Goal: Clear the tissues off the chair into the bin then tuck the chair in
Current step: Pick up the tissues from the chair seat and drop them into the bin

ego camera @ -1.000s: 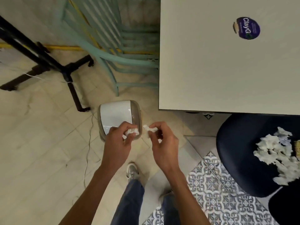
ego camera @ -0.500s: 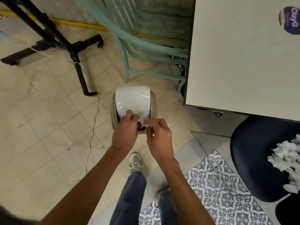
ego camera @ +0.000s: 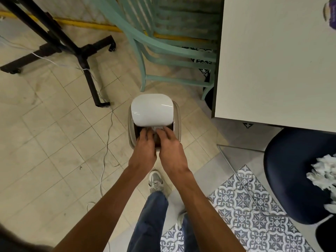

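While a black stand base (ego camera: pixel 60 50) and its loose white cable (ego camera: pixel 107 135) sprawl over the tiled floor at far left, the work sits at the swing-lid bin (ego camera: pixel 154 113) in the middle. Both hands are pushed into the dark opening under the tilted white lid: the left hand (ego camera: pixel 145 148) and right hand (ego camera: pixel 171 142) lie side by side, fingers flat and pointing in, with a scrap of white tissue (ego camera: pixel 156 127) showing just past the fingertips; whether either grip has let go of it I cannot tell. Behind the bin stands a teal chair (ego camera: pixel 163 48), partly under the white desk (ego camera: pixel 272 60), and it does not block the bin. At right, the dark blue chair (ego camera: pixel 287 170) is pulled out from the desk, and a heap of shredded tissues (ego camera: pixel 321 176) lies on its seat. So the task looks partway done: several more loads appear to remain, and tucking the chair in has not begun.
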A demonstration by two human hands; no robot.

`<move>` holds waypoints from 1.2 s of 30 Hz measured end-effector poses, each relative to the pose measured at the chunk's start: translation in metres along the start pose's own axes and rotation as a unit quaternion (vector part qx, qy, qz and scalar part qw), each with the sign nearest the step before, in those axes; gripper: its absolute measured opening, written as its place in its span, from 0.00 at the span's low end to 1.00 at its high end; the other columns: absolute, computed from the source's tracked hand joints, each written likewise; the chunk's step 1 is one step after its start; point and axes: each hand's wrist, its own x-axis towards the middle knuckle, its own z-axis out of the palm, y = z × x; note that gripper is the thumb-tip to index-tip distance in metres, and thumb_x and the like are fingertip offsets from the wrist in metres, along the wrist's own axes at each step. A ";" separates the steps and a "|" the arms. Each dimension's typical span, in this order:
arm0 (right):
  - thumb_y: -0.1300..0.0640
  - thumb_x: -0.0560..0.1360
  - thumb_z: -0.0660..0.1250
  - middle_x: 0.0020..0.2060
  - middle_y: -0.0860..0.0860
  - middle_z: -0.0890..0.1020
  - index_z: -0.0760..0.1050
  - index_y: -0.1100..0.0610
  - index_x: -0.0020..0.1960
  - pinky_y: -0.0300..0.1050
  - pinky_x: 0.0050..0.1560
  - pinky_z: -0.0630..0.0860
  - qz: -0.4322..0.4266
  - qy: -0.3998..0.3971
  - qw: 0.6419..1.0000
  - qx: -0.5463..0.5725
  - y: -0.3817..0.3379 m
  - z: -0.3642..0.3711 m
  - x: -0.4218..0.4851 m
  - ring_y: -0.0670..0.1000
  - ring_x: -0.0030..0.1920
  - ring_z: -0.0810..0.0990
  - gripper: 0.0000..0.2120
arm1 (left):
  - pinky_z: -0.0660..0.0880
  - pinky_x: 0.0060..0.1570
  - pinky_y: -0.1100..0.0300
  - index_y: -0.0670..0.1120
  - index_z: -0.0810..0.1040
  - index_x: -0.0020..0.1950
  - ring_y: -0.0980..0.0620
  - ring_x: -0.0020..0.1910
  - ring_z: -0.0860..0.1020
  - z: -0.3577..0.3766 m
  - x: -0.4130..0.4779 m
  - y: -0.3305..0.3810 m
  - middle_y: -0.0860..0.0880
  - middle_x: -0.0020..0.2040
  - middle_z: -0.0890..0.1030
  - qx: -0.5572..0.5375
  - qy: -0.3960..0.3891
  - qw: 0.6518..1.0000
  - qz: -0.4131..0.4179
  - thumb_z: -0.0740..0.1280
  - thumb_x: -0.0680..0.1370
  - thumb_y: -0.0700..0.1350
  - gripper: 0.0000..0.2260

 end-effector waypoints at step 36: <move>0.53 0.84 0.66 0.61 0.53 0.82 0.77 0.51 0.67 0.54 0.48 0.81 0.319 0.257 0.910 0.059 0.426 -0.199 -0.273 0.60 0.57 0.83 0.12 | 0.81 0.50 0.52 0.52 0.78 0.64 0.50 0.56 0.81 0.157 -0.079 0.453 0.51 0.59 0.83 0.008 -0.075 0.973 0.220 0.67 0.83 0.44 0.10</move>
